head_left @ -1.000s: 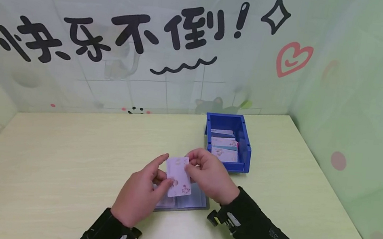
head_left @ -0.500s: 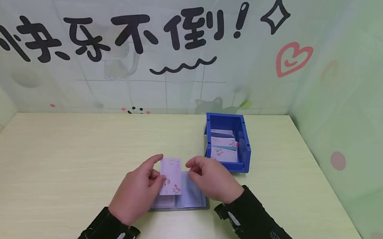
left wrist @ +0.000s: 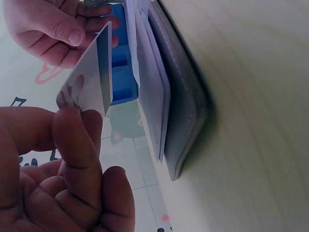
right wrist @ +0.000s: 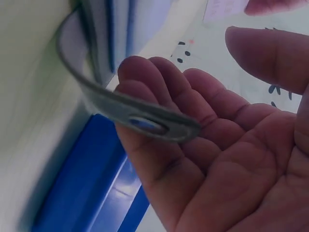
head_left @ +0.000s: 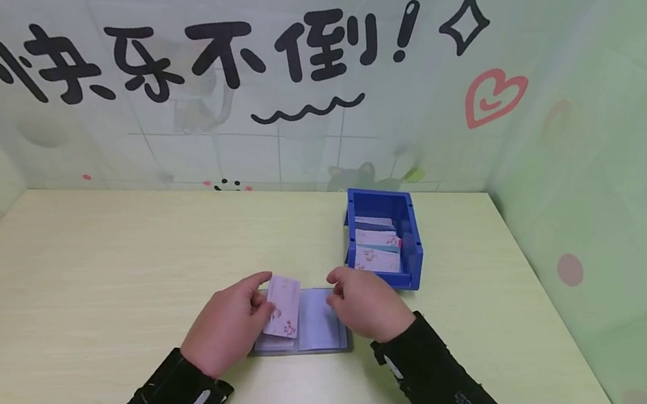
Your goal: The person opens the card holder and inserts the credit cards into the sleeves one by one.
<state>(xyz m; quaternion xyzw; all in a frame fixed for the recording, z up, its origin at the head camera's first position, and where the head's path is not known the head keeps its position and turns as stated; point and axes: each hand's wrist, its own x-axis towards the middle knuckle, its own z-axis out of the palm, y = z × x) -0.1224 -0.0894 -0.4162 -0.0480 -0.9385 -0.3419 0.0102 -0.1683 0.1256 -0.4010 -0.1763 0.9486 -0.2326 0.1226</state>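
My left hand [head_left: 231, 320] pinches a pink-and-white card with flower prints [head_left: 284, 307] between thumb and fingers. The card stands over the left side of an open card holder [head_left: 322, 322]; a gap separates it from the clear sleeves in the left wrist view. A grey cover [left wrist: 186, 92] backs those sleeves. My right hand [head_left: 371, 305] hovers by the holder's right side, fingers loosely bent and thumb apart. In the right wrist view, the holder's grey strap with a metal snap [right wrist: 108, 100] crosses in front of its fingers [right wrist: 149, 169].
A blue bin [head_left: 417, 260] with several similar cards [head_left: 377, 260] stands just behind my right hand. The pale wooden table [head_left: 101, 281] meets a printed wall sheet [head_left: 305, 158] at the back and a green one [head_left: 609, 201] on the right.
My right hand has let go of the card and drawn off to the right. The left hand has brought the card left and lower over the holder's left side.
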